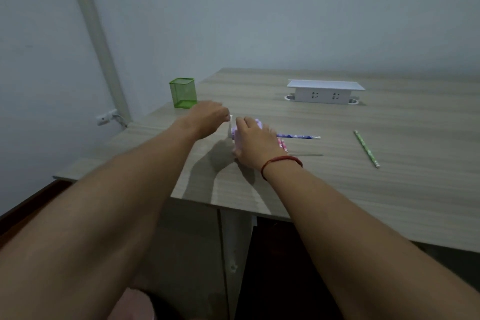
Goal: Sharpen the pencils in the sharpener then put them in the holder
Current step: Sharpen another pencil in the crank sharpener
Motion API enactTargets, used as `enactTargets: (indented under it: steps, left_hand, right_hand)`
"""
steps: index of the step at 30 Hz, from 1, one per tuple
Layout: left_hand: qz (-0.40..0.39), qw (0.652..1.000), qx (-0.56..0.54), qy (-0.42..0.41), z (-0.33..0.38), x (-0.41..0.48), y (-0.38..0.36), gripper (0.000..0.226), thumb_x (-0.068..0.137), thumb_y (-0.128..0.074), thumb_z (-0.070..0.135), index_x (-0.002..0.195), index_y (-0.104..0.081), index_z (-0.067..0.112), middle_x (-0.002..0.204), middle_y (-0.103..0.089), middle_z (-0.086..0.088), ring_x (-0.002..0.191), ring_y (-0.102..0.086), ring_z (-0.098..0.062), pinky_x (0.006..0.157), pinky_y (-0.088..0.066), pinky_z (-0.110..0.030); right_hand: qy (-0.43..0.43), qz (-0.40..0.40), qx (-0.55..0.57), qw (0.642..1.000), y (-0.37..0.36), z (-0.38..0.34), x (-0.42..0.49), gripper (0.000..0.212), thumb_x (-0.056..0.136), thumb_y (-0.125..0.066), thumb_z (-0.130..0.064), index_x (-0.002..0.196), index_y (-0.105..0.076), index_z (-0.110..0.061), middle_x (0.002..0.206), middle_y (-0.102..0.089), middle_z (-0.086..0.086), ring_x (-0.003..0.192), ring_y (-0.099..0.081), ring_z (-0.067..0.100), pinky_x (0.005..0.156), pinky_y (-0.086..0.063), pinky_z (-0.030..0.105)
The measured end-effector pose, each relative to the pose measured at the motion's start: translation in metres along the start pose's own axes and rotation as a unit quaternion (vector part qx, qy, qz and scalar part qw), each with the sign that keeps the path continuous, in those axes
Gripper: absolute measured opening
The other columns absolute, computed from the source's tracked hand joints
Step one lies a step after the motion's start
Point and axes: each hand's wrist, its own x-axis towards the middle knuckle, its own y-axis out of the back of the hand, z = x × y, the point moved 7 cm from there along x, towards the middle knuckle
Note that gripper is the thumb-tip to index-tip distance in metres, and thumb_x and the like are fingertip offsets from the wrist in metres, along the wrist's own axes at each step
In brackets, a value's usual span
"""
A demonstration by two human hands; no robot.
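Note:
A small purple sharpener (pixel 258 123) stands on the wooden table (pixel 337 184), mostly covered by my right hand (pixel 255 141), which grips its body from above. My left hand (pixel 209 117) pinches the white crank handle (pixel 231 122) at the sharpener's left end. A blue patterned pencil (pixel 298 136) sticks out of the sharpener's right side, lying level. A pink patterned pencil (pixel 283 145) lies just beside my right hand. A green pencil (pixel 366 148) rests on the table farther right. The green mesh holder (pixel 182 93) stands upright at the table's far left corner.
A white raised power socket box (pixel 326 92) sits at the back of the table. The table's near edge runs under my forearms, with a dark gap beneath. A wall outlet with a cable (pixel 107 117) is at the left, past the table's left edge.

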Motion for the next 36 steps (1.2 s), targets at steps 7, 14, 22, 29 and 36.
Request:
enactTargets:
  steps: [7, 14, 22, 29, 36]
  left_hand:
    - [0.09, 0.995, -0.024, -0.042, 0.01, -0.023, 0.013, 0.024, 0.1, -0.04, 0.004, 0.104, -0.063, 0.0, 0.1, -0.064, -0.018, 0.093, -0.057, -0.033, 0.082, -0.044, -0.039]
    - [0.09, 0.993, -0.069, -0.037, 0.027, -0.07, 0.003, 0.016, 0.096, -0.045, 0.003, 0.101, -0.061, 0.005, 0.099, -0.065, -0.017, 0.09, -0.058, -0.032, 0.077, -0.041, -0.033]
    - [0.047, 0.996, -0.075, -0.019, 0.026, -0.066, -0.006, 0.018, 0.097, -0.045, 0.006, 0.105, -0.061, 0.004, 0.1, -0.063, -0.015, 0.092, -0.059, -0.03, 0.077, -0.046, -0.035]
    - [0.004, 0.992, -0.121, 0.042, 0.024, -0.069, -0.04, 0.021, 0.095, -0.045, 0.013, 0.104, -0.064, 0.008, 0.108, -0.061, -0.01, 0.096, -0.06, -0.024, 0.079, -0.043, -0.029]
    - [-0.089, 0.985, -0.104, 0.103, 0.002, -0.033, -0.06, 0.015, 0.092, -0.053, 0.023, 0.098, -0.065, 0.018, 0.098, -0.066, -0.006, 0.079, -0.057, -0.018, 0.074, -0.046, -0.031]
  right_hand:
    - [-0.014, -0.023, -0.035, 0.999, 0.0, -0.005, 0.006, 0.053, 0.091, -0.061, -0.022, 0.138, -0.038, -0.015, 0.142, -0.042, 0.007, 0.13, -0.044, 0.029, 0.101, -0.044, 0.049]
    - [-0.04, -0.044, -0.036, 0.998, 0.001, -0.007, 0.007, 0.058, 0.089, -0.063, -0.022, 0.14, -0.037, -0.016, 0.146, -0.04, 0.006, 0.133, -0.042, 0.029, 0.104, -0.04, 0.054]
    - [-0.042, -0.072, -0.028, 0.996, -0.001, -0.005, 0.011, 0.065, 0.087, -0.067, -0.026, 0.143, -0.034, -0.017, 0.15, -0.034, 0.007, 0.139, -0.036, 0.029, 0.108, -0.036, 0.056]
    - [-0.004, -0.028, -0.022, 0.999, -0.001, -0.008, 0.01, 0.053, 0.091, -0.057, -0.027, 0.138, -0.037, -0.015, 0.146, -0.038, 0.006, 0.138, -0.036, 0.029, 0.104, -0.04, 0.053]
    - [0.015, -0.002, 0.008, 1.0, -0.008, -0.003, 0.009, 0.061, 0.085, -0.063, -0.037, 0.137, -0.038, -0.017, 0.145, -0.039, 0.006, 0.134, -0.036, 0.04, 0.108, -0.034, 0.056]
